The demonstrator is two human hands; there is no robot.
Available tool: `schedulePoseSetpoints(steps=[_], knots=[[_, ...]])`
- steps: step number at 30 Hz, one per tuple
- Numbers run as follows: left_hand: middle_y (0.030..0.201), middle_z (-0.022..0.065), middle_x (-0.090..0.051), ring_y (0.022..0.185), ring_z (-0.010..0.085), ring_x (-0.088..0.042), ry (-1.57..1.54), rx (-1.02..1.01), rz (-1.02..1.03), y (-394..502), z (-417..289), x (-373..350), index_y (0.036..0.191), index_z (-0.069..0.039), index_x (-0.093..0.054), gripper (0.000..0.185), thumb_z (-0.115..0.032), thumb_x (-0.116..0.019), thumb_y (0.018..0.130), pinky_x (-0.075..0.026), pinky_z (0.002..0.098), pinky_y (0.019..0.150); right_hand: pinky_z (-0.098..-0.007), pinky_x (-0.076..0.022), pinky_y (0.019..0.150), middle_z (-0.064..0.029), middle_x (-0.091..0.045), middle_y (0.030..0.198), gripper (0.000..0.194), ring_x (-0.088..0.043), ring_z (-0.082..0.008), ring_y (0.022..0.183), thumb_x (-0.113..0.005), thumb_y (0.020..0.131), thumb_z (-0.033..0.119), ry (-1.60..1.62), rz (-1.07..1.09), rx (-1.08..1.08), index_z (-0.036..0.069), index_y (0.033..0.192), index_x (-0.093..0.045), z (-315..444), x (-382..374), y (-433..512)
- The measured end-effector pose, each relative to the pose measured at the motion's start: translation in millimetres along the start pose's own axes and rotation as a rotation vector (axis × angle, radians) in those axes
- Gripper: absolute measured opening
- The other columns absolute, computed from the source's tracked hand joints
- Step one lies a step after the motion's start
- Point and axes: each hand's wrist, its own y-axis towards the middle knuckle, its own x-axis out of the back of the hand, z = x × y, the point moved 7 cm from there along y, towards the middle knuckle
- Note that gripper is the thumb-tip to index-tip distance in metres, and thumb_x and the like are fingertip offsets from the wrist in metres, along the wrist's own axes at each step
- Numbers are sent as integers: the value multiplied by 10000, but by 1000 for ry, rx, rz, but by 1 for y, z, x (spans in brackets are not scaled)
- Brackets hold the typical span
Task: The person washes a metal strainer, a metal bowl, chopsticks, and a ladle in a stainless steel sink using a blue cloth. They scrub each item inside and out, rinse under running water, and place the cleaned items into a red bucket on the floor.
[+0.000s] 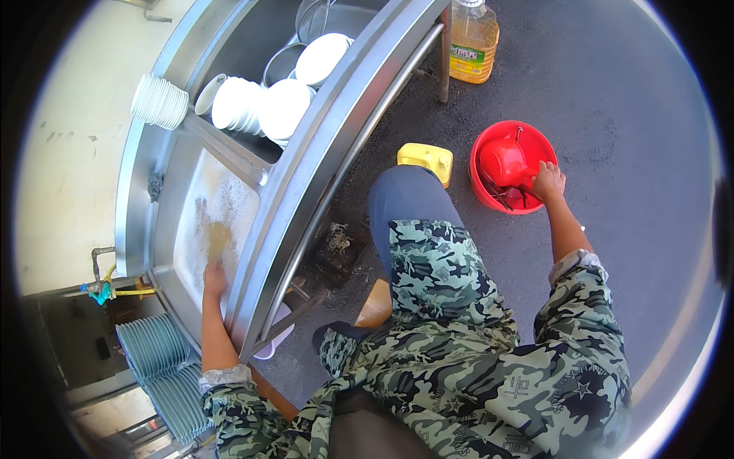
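Observation:
My left hand (215, 279) is over the near basin of a stainless steel sink (258, 212), which holds sudsy, murky water (195, 229). A tan, blurred thing (218, 238) extends from its fingers at the water; whether the hand grips it is unclear. Out to the right, my right hand (549, 181) is closed on the handle of a red plastic dipper (502, 162). The dipper lies in a red plastic bucket (479, 192) on the floor, above other items that are partly hidden.
White bowls (235, 103) and a wire strainer (312, 17) fill the far basin. Stacked bowls (159, 101) stand on the rim. Blue-green plates (163, 373) are at lower left. A yellow jerrycan (425, 160) and an oil bottle (473, 43) stand on the floor.

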Motion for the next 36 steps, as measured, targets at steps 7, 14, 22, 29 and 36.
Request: schedulePoseSetpoints(steps=[7,14,22,29,36], knots=[[1120,323,-711,1049,468,-687,-164,150,155,-11,-9,-13,1185,53,-672,337,-162,-461,1032,-526,507,927,-478,-485,1067,-127,-752,1227,382,-692,-322,1210,-620,1003,344,-148,239,-26,78,1275,-657,2,-33,-5],[1161,294,-721,1059,406,-690,-357,183,96,-14,43,-22,1240,54,-675,339,-85,-454,1024,-525,487,936,-522,-592,813,-189,-778,1040,267,-762,-397,973,-609,991,212,-11,187,134,47,1201,-627,1,-9,-4],[1003,245,-728,929,332,-692,-196,101,-5,-18,-27,-4,1136,47,-688,322,-179,-464,1090,-516,473,817,-524,-543,805,-150,-735,1011,333,-707,-395,957,-664,939,120,189,-436,108,94,1260,-578,-47,108,-86],[846,97,-676,786,192,-603,-482,230,54,-8,-66,20,1082,48,-702,443,-368,-550,1114,-498,392,764,-495,-533,785,-220,-726,890,354,-691,-422,908,-786,919,317,364,-124,-99,-10,880,-656,-34,204,-107],[968,7,-701,868,108,-621,-1013,181,51,-22,-105,48,1079,-40,-712,413,-432,-586,1106,-502,311,807,-397,-517,720,-140,-666,854,294,-650,-235,754,-713,1011,260,726,-390,357,-6,1120,-652,104,371,-137]])
